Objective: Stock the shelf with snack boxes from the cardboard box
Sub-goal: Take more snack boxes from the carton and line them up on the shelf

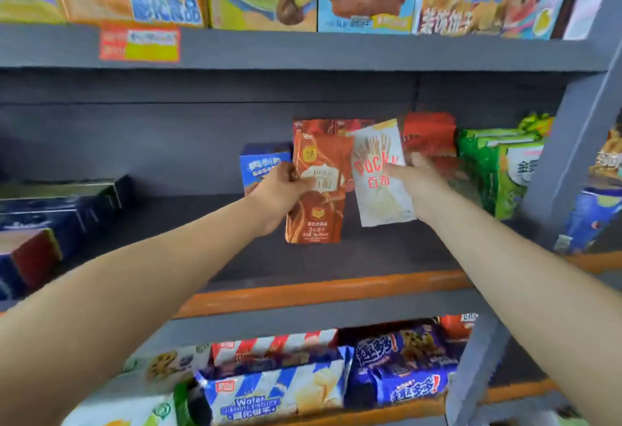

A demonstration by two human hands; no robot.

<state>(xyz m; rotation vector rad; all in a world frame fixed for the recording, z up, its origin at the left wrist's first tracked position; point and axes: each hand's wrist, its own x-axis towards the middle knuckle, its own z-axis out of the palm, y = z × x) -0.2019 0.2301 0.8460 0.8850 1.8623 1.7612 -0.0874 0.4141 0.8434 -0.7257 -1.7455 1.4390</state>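
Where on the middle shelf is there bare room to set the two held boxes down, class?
Bare dark shelf runs between the navy boxes at left and the blue box. The right end is crowded: red boxes and green packs behind the brown box and white Pocky box.

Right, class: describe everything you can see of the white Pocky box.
The white Pocky box is flat cardboard, printed with pale biscuit sticks, red "POCKY" lettering and red Chinese characters. It is tilted, top leaning left, held above the middle shelf by the right hand, which grips its right edge. Its left edge meets the brown box.
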